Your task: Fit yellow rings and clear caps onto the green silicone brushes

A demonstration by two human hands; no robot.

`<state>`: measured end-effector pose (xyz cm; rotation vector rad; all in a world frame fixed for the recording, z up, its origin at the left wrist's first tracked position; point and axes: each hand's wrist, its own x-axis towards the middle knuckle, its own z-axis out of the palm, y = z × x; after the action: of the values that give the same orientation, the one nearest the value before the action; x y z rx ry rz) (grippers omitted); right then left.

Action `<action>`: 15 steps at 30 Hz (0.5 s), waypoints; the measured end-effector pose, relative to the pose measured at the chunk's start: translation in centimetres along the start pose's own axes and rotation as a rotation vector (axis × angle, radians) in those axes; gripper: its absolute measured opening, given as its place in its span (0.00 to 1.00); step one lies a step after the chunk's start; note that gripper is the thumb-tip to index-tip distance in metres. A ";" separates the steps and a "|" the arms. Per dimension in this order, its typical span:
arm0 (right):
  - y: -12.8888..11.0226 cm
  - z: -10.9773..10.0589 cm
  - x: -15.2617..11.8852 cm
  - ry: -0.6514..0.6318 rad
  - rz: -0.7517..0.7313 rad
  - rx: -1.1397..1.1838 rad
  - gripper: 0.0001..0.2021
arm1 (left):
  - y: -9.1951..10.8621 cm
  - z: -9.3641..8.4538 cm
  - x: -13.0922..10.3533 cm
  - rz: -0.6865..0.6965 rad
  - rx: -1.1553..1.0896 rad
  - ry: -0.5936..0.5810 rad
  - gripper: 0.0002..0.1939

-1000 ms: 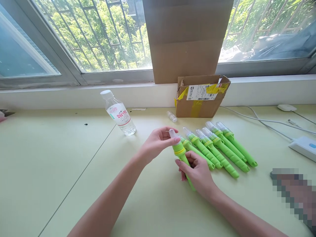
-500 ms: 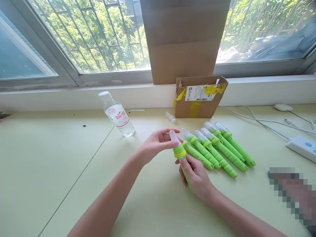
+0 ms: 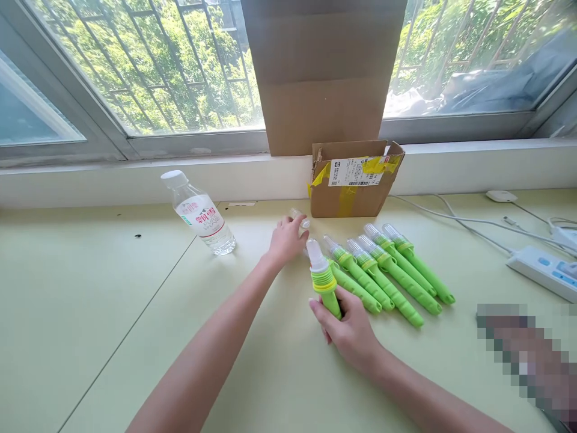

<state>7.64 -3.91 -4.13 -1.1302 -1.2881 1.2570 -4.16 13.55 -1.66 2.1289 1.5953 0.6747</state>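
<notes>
My right hand [image 3: 354, 328] is wrapped round the ribbed green handle of a light stick [image 3: 323, 279], which points up and away. Its whitish, translucent tip has no clear dome over it. At the far side of the table, my left hand [image 3: 288, 242] has its fingers curled about a small clear plastic cap [image 3: 306, 223], partly hidden by them. Just right of the held stick, several more green light sticks [image 3: 387, 264] lie side by side, most showing clear ribbed caps at their far ends.
A cardboard box [image 3: 356, 195] with yellow tape stands against the wall below the window. To the left is a leaning water bottle [image 3: 202, 219]. White cables and a power strip [image 3: 543, 270] lie at the right, with a pixelated patch [image 3: 527, 355] nearer the front.
My left hand has left the tip of the held light stick and moved away to the clear cap near the box. My right hand still grips the handle. The view has shifted slightly right.
</notes>
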 end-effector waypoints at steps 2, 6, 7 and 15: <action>0.0 0.0 0.0 0.002 -0.003 -0.007 0.11 | -0.3 0.9 1.1 0.005 0.106 0.011 0.24; 0.0 0.0 0.1 0.013 -0.003 -0.037 0.13 | -0.6 1.5 2.3 -0.010 0.253 0.014 0.17; -0.1 0.0 0.1 0.014 -0.002 -0.041 0.13 | -0.6 1.4 2.3 -0.014 0.280 0.021 0.15; 0.2 0.0 0.2 0.005 -0.018 -0.077 0.12 | -1.2 -0.6 -1.5 -0.039 0.348 0.134 0.14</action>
<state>7.68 -3.72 -4.28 -1.1733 -1.3498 1.1995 -5.79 12.40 -2.04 2.3269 1.9413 0.5710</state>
